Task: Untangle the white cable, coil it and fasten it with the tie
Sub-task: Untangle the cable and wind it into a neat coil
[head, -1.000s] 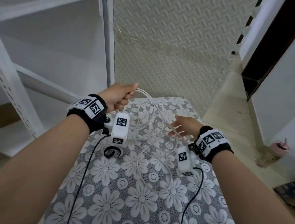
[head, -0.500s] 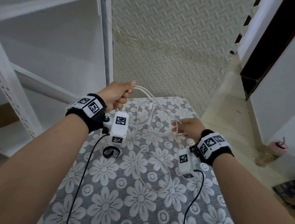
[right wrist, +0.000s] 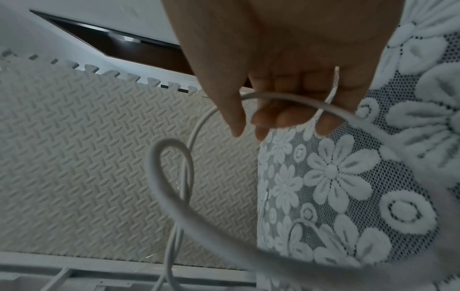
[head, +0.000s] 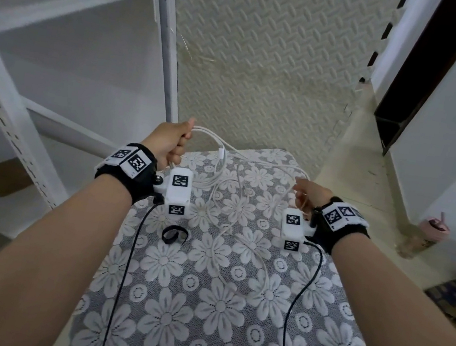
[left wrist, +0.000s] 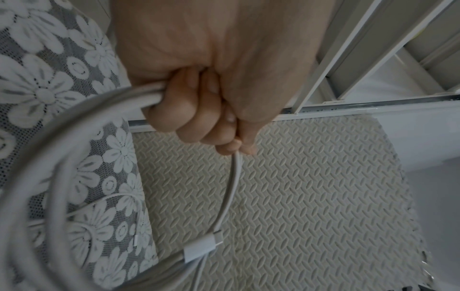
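My left hand (head: 179, 140) is raised over the table's far left corner and grips several loops of the white cable (head: 212, 135) in its fist. In the left wrist view the fingers (left wrist: 199, 110) curl round the bundle, and a strand (left wrist: 231, 187) hangs down to a connector (left wrist: 199, 250). My right hand (head: 305, 191) is at the far right, with the cable (right wrist: 286, 97) running between thumb and curled fingers (right wrist: 251, 126). Slack cable trails in loose curves over the cloth. The black tie (head: 174, 234) lies curled on the table below my left wrist.
The small table has a grey cloth with white lace flowers (head: 194, 333). White metal shelving (head: 164, 41) stands close on the left. A patterned foam mat (head: 270, 59) covers the floor beyond. A pink bottle (head: 427, 236) stands on the floor at right.
My right hand has moved to the right, away from the left hand, drawing the cable out between them. The left hand has stayed put with its loops.
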`<state>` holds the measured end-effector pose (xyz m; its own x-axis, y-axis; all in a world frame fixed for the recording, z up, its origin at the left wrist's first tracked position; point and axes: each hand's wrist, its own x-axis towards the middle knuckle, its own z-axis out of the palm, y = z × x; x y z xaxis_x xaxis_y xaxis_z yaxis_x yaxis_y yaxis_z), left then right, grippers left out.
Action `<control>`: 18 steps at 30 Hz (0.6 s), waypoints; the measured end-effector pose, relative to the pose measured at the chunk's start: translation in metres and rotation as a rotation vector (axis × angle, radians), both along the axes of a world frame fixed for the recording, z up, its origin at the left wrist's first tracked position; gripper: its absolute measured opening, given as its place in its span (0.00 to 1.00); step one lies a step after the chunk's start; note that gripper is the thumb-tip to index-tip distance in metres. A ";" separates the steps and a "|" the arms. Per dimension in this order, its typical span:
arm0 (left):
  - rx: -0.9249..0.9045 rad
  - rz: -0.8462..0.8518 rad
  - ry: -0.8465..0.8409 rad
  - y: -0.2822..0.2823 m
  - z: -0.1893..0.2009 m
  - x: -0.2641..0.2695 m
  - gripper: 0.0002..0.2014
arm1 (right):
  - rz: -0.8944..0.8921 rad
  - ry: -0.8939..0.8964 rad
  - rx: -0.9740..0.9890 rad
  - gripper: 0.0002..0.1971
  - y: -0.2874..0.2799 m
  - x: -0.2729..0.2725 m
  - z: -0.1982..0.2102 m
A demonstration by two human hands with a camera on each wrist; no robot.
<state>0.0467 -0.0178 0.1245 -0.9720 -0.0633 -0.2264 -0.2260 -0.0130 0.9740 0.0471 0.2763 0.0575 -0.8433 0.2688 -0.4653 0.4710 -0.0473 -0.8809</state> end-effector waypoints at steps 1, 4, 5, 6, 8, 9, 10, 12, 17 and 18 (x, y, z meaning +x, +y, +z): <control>-0.005 -0.002 0.005 -0.001 0.000 0.000 0.19 | 0.005 -0.019 0.008 0.14 0.002 0.000 -0.002; -0.012 -0.006 0.014 -0.002 0.000 0.000 0.19 | 0.045 -0.064 0.000 0.19 0.002 0.003 -0.001; -0.012 -0.009 0.014 -0.001 0.000 0.000 0.19 | 0.056 -0.073 -0.015 0.21 0.001 0.003 -0.001; -0.013 -0.009 0.014 -0.001 0.000 0.000 0.19 | 0.073 -0.081 -0.036 0.23 0.000 0.004 -0.001; -0.013 -0.004 0.017 -0.001 -0.001 0.000 0.19 | 0.093 -0.091 -0.066 0.27 -0.001 0.005 -0.003; -0.012 -0.001 0.018 -0.001 -0.001 0.001 0.19 | 0.097 -0.098 -0.072 0.29 -0.002 0.004 -0.005; -0.010 0.003 0.019 -0.001 -0.001 0.001 0.19 | 0.087 -0.109 -0.094 0.27 -0.001 0.002 -0.009; -0.008 0.022 0.018 -0.003 0.000 0.001 0.19 | 0.081 -0.136 -0.051 0.18 -0.005 0.004 -0.007; -0.009 0.025 0.010 -0.013 0.000 0.002 0.19 | 0.157 -0.163 0.134 0.10 0.011 0.001 -0.016; -0.015 0.022 0.006 -0.013 -0.001 0.002 0.20 | 0.144 -0.142 0.109 0.06 0.012 0.001 -0.016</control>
